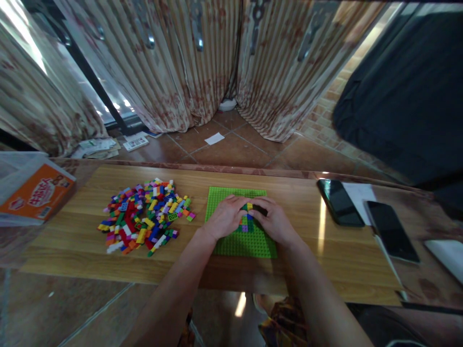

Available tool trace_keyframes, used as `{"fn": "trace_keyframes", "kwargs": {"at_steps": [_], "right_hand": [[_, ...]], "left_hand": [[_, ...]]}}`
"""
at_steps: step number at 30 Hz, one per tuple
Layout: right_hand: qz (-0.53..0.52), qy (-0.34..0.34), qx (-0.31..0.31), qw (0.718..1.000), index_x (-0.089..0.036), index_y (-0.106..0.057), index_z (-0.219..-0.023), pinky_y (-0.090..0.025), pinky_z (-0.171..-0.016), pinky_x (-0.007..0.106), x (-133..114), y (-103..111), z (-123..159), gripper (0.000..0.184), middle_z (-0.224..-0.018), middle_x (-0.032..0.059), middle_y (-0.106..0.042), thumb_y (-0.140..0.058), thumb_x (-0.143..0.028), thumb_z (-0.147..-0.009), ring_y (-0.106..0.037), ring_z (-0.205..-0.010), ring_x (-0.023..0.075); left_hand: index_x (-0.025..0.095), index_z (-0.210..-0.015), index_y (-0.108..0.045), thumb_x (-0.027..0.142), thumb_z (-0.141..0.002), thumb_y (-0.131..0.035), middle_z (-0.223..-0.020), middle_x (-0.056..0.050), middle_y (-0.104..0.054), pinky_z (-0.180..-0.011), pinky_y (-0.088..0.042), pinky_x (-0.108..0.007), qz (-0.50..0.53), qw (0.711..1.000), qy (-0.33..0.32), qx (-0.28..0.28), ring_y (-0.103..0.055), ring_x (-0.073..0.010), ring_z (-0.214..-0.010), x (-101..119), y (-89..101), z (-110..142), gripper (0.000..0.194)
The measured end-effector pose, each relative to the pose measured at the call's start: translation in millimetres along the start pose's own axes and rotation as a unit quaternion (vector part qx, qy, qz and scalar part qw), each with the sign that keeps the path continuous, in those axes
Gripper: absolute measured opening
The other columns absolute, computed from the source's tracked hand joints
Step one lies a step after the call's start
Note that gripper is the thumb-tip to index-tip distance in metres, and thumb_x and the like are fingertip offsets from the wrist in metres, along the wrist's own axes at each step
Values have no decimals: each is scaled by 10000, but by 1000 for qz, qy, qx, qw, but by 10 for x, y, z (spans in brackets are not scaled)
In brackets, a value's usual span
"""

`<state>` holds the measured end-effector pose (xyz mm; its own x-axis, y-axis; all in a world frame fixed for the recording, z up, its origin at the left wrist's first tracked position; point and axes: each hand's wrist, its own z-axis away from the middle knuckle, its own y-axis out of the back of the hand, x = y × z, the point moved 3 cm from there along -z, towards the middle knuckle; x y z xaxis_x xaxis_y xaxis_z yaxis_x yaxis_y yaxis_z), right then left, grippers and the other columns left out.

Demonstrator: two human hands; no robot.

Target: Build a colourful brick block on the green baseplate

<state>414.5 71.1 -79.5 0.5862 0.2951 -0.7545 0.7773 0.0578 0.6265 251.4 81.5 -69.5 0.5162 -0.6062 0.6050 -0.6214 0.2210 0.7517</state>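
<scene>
A square green baseplate [231,248] lies on the wooden table, with a small group of coloured building bricks [246,222] built up near its middle. My left hand [227,214] reaches over the plate from the left, its fingers curled against the far left side of these bricks. From the right, my right hand [272,219] closes in on the same bricks, thumb and fingers bent around their right side. Yellow, green, blue, purple and orange bricks show between the hands. The fingers partly cover the build, and single bricks under the fingertips are hidden.
A wide pile of loose bricks [144,217] spreads over the left of the wooden table [307,270]. At the far left stands a clear bag with an orange label [39,193]. Two dark phones [340,202] and white paper [358,195] lie on the right.
</scene>
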Motion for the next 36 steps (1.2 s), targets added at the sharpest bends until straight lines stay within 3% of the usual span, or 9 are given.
{"fn": "trace_keyframes", "kwargs": {"at_steps": [20,28,32,36], "right_hand": [[-5,15,9,1000,-237,-707,-1059,-458,-972,433,56,-17,5,227,-1096,77,-671,-624,-310,-861,-592,-1053,240],[-10,7,14,1000,-228,-689,-1082,-473,-952,425,59,-17,4,249,-1088,79,-667,-633,-303,-851,-600,-1037,236],[-8,-3,15,1000,-234,-684,-1107,-472,-959,425,72,-21,11,274,-1104,77,-661,-637,-316,-849,-593,-1053,236],[-12,-7,19,1000,-248,-694,-1100,-465,-977,433,98,-29,14,275,-1118,75,-658,-645,-339,-846,-590,-1070,239]], "left_hand": [[207,-1237,-581,125,-883,-528,-1195,-62,-671,-1022,-438,-415,22,1000,1,6,-589,-207,-1115,-40,0,-5,367],[169,-1358,-473,222,-865,-592,-1274,-108,-611,-1044,-441,-429,0,997,76,16,-548,-233,-1180,2,28,19,510],[116,-1190,-586,207,-877,-556,-1349,-144,-538,-1112,-375,-430,-61,994,88,-14,-482,-260,-1265,80,25,-12,327],[133,-1108,-610,132,-872,-513,-1223,-111,-599,-1083,-402,-400,-85,990,102,-38,-519,-238,-1186,115,42,-31,255]]}}
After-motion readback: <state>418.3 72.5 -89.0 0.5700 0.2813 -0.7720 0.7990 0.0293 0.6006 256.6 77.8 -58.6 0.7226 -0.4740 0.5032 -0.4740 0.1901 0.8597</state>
